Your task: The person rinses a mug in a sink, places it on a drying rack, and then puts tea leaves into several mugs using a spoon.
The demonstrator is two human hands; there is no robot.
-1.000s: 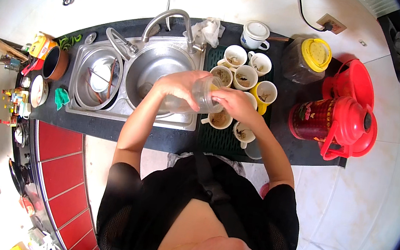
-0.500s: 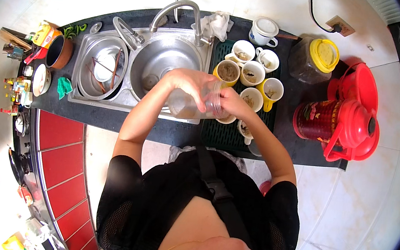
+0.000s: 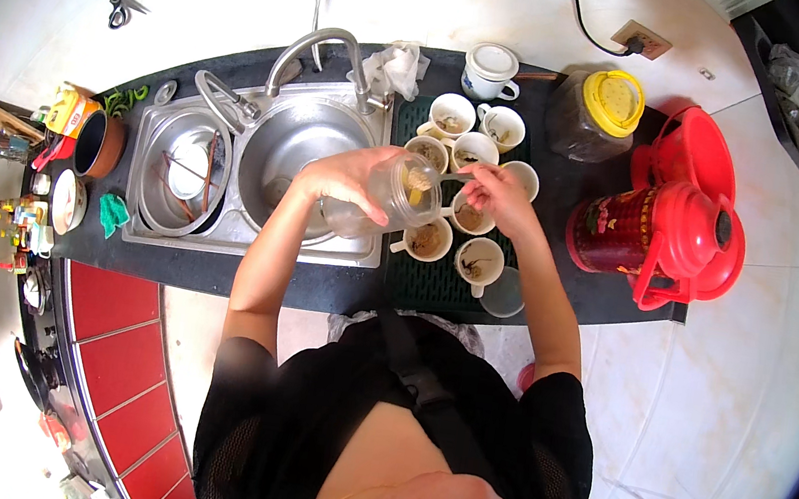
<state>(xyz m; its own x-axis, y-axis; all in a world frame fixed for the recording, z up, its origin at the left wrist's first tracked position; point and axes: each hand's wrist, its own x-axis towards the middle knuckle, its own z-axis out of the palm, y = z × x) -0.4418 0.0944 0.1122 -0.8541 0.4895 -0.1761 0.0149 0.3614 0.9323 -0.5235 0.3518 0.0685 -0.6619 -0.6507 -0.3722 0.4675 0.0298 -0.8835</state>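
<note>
My left hand (image 3: 353,183) is wrapped round a clear jar (image 3: 355,218), tilted with its mouth toward the right. In my right hand (image 3: 497,197) is the thin handle of a spoon (image 3: 457,176), which reaches to the jar's mouth. Something tan and yellowish shows at that mouth; I cannot tell whether it lies on the spoon or is seen through the plastic. Under and around both hands stand several mugs (image 3: 481,260) with dry brownish bits inside, on a dark green slotted mat (image 3: 415,287). A clear round lid (image 3: 503,291) lies by the nearest mug.
Left of the mugs is a steel double sink (image 3: 303,136) with a faucet (image 3: 332,37); its left basin holds a bowl and chopsticks. A lidded mug (image 3: 489,72) stands behind, a yellow-lidded container (image 3: 599,114) at back right, and a red thermos (image 3: 648,237) beyond my right hand.
The view has shifted a little. My right hand has drawn away from the jar's mouth to the right and now shows the spoon handle. The jar's mouth has turned more into view.
</note>
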